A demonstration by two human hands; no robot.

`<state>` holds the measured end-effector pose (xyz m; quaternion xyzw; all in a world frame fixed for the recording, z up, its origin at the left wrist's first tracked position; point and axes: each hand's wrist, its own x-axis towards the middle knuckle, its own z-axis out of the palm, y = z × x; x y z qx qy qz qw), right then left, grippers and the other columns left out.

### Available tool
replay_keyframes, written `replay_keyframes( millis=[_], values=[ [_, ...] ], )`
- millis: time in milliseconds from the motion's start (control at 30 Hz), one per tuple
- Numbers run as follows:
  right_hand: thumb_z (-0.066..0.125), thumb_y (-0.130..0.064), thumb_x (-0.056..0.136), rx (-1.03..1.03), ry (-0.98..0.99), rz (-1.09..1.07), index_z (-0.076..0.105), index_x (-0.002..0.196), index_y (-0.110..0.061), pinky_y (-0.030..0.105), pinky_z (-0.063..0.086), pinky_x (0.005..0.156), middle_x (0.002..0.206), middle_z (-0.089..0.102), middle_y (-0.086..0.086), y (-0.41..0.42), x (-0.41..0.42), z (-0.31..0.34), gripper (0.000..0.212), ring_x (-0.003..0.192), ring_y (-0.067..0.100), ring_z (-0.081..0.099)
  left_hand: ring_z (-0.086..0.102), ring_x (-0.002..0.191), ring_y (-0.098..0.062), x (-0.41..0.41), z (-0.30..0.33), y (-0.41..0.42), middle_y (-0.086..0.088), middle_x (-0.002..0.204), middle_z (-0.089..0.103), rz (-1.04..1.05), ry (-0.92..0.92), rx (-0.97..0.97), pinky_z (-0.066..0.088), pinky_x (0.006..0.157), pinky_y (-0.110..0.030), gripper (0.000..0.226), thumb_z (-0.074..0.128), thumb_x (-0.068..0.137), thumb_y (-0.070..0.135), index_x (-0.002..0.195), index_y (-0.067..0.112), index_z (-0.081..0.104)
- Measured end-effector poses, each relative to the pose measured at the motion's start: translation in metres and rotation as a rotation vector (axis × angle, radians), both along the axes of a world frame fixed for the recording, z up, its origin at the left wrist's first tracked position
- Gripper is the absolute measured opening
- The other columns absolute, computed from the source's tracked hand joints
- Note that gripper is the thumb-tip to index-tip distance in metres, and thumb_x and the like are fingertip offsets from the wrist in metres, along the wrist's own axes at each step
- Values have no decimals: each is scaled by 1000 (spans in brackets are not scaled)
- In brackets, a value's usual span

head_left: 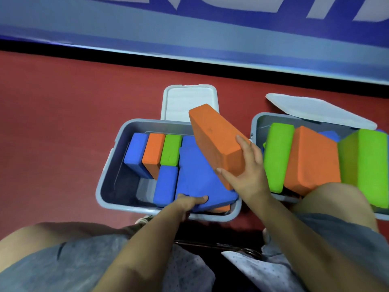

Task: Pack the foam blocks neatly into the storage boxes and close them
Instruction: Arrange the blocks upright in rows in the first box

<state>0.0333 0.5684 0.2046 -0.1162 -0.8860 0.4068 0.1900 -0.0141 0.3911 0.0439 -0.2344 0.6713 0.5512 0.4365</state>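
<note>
One orange block, long axis tilted up-left, in right hand.

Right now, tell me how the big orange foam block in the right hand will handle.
The big orange foam block probably is light: the right hand holds it tilted alone. It looks stiff, showing no sag. Its matte surface likely grips well.

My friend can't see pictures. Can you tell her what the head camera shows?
A person's right hand lifts an orange foam block above a grey storage box of standing blocks, while the left hand grips a big blue block inside. A second open box beside it holds green and orange blocks.
</note>
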Motion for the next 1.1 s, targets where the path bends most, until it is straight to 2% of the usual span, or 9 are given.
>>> replay_keyframes(
  millis=[100, 233, 367, 533, 633, 700, 833, 967, 1100],
  values=[
    [84, -24, 68, 1, -4, -33, 35, 143, -28, -1, 19, 97, 141, 35, 9, 6, 3, 5, 90, 128, 13, 37, 63, 99, -27, 1, 36, 5, -10, 113, 61, 95, 9, 9, 53, 63, -34, 83, 92, 51, 38, 113, 9, 44],
    [83, -21, 68, -19, 7, -89, 35, 143, -26, 6, 21, 101, 140, 35, 8, 3, 2, 13, 89, 131, 15, 36, 53, 105, -27, -26, 92, -13, -7, 119, 47, 168, 228, -120, 51, 81, -47, 69, 84, 64, 35, 111, 18, 35],
    [85, -18, 65, -46, 52, -55, 39, 142, -18, -5, 14, 101, 135, 39, 12, -17, -5, 20, 89, 124, 9, 35, 50, 95, -25, -65, 165, -55, -5, 120, 37, 156, 543, -336, 45, 73, -29, 54, 77, 67, 38, 110, 26, 45],
    [85, -22, 67, -88, 35, 66, 35, 144, -21, -10, 12, 94, 137, 39, 4, -49, -10, 28, 91, 117, -9, 30, 43, 116, -35, -97, 226, -114, -16, 124, 42, -17, 885, -687, 34, 102, -34, 50, 68, 78, 42, 124, 29, 51],
    [83, -26, 68, -119, 3, 103, 30, 145, -31, -10, 15, 91, 138, 37, 3, -64, -11, 27, 93, 118, -6, 30, 36, 121, -38, -108, 245, -139, -17, 126, 41, -123, 876, -860, 34, 101, -40, 50, 65, 79, 42, 126, 34, 51],
    [83, -27, 69, -136, -32, 118, 27, 144, -39, 0, 22, 96, 143, 33, 3, -71, -11, 26, 94, 127, 5, 35, 34, 122, -39, -115, 246, -152, -17, 128, 41, -220, 822, -915, 35, 102, -42, 53, 63, 78, 44, 128, 37, 50],
    [83, -27, 69, -144, -66, 133, 25, 139, -49, 15, 28, 101, 146, 31, 1, -77, -14, 23, 94, 135, 13, 35, 33, 129, -35, -118, 237, -159, -17, 136, 46, -339, 721, -818, 28, 107, -38, 71, 56, 71, 53, 139, 36, 44],
    [83, -27, 69, -130, -91, 112, 27, 142, -43, 14, 26, 99, 145, 32, -1, -76, -21, 19, 93, 132, 9, 34, 35, 134, -31, -127, 212, -147, -7, 143, 47, -370, 697, -727, 26, 109, -34, 77, 56, 70, 51, 143, 33, 38],
    [84, -28, 67, -94, -101, 73, 28, 143, -40, 14, 25, 101, 141, 36, 1, -71, -29, 13, 96, 131, 11, 36, 33, 135, -32, -147, 178, -128, -10, 146, 43, -496, 649, -802, 25, 108, -37, 73, 56, 80, 49, 147, 33, 31]
  ],
)
